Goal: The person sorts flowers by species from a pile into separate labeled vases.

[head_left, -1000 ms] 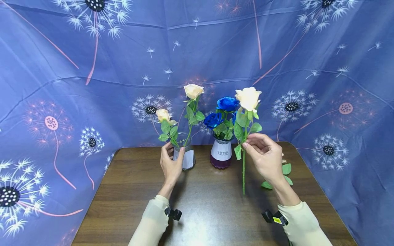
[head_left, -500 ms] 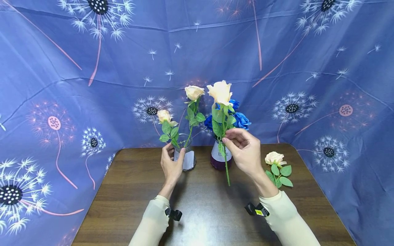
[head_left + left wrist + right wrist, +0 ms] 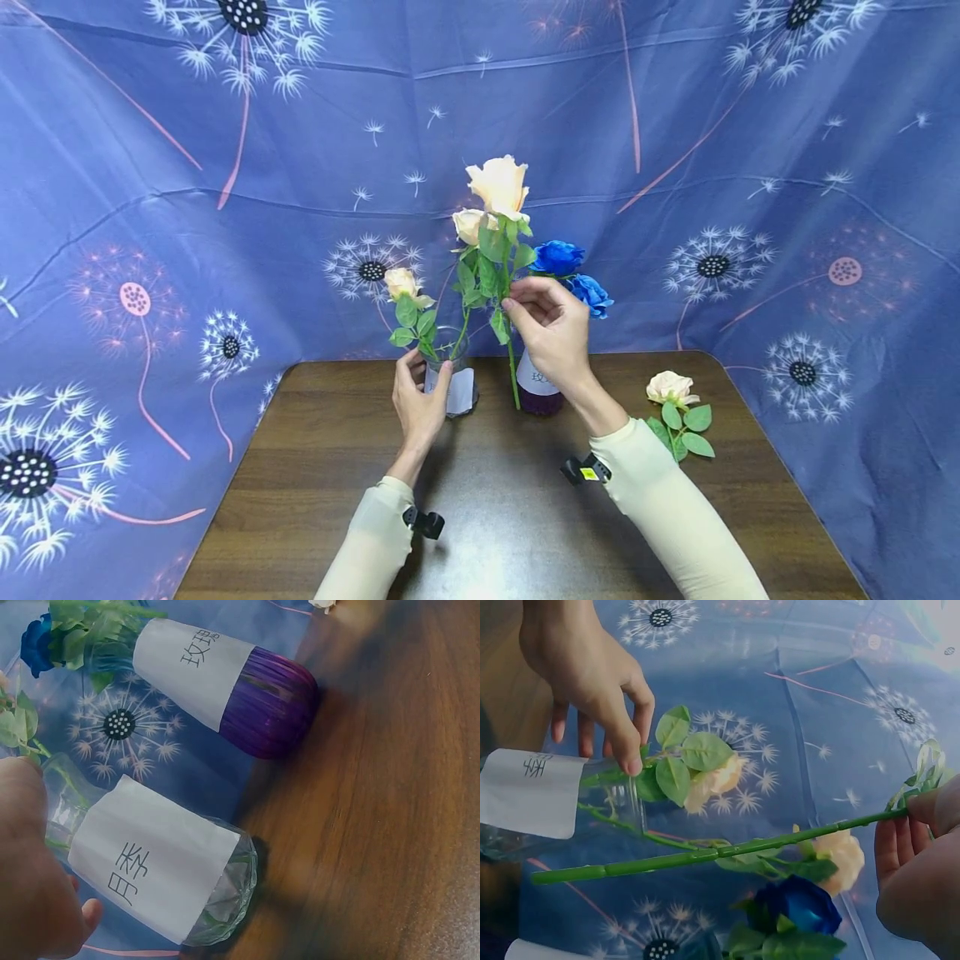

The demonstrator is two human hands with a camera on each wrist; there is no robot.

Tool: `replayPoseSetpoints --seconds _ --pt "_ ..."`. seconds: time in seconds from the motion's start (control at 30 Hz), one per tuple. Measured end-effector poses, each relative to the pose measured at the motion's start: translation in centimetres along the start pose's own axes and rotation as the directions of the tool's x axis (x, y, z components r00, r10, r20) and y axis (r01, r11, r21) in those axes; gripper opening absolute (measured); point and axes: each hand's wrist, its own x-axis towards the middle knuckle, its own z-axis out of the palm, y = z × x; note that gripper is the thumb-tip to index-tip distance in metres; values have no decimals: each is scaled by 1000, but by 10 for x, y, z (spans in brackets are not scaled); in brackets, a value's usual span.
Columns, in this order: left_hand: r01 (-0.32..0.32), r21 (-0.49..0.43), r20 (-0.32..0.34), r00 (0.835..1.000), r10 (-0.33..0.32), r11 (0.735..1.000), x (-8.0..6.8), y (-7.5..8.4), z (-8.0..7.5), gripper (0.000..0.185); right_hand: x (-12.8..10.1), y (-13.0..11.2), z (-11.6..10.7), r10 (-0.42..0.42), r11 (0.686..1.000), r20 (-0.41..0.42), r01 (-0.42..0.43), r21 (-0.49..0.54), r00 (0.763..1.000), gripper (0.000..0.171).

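Note:
My right hand (image 3: 542, 321) pinches the green stem of a cream rose (image 3: 499, 185) and holds it upright in the air, between the two vases. In the right wrist view the stem (image 3: 705, 856) runs across the picture from my right hand (image 3: 922, 847). My left hand (image 3: 420, 398) grips the clear glass vase (image 3: 453, 380) with a white label; two cream roses (image 3: 402, 283) stand in it. In the left wrist view this clear glass vase (image 3: 161, 862) lies beside my left hand (image 3: 34, 892). A purple vase (image 3: 538, 392) with blue roses (image 3: 558, 256) stands just behind my right hand.
Another cream rose (image 3: 670, 388) with green leaves lies on the brown wooden table (image 3: 517, 500) at the right. A blue cloth with dandelion prints (image 3: 187, 208) hangs behind and on both sides of the table.
My right hand has carried the cream rose leftward and upward, from right of the purple vase to the gap between the two vases. The left hand has stayed on the glass vase.

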Motion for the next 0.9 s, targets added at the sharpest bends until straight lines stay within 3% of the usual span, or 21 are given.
replayPoseSetpoints --seconds 0.3,0.9 --pt "-21 21 -7 1000 22 1000 -1 1 0 61 23 9 32 -71 997 22 72 -16 997 22" --pt "-12 17 -7 1000 12 1000 1 0 0 62 56 22 75 -163 987 -73 163 2 984 20"
